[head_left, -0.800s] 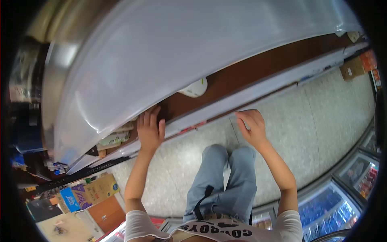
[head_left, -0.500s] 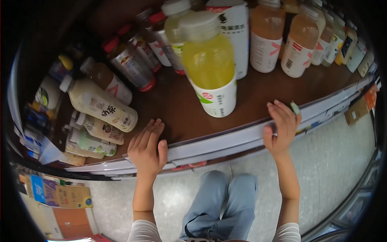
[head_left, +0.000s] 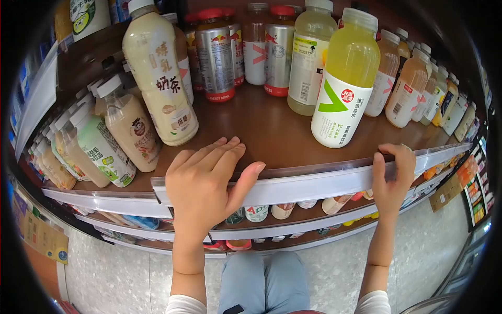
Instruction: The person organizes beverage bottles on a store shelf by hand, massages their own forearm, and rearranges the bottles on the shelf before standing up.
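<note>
Spreading over the shelf [head_left: 251, 125] by the milk tea [head_left: 164, 86], your left hand [head_left: 203, 180] is open; your empty right hand [head_left: 393, 175] curls near the yellow drink [head_left: 346, 83].

two hands [head_left: 201, 180] [head_left: 395, 180], two front silver cans [head_left: 215, 60] [head_left: 279, 55]

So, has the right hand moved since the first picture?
Yes, toward the shelf. The right hand appeared over the floor, short of the white edge strip; now it overlaps that strip.
</note>
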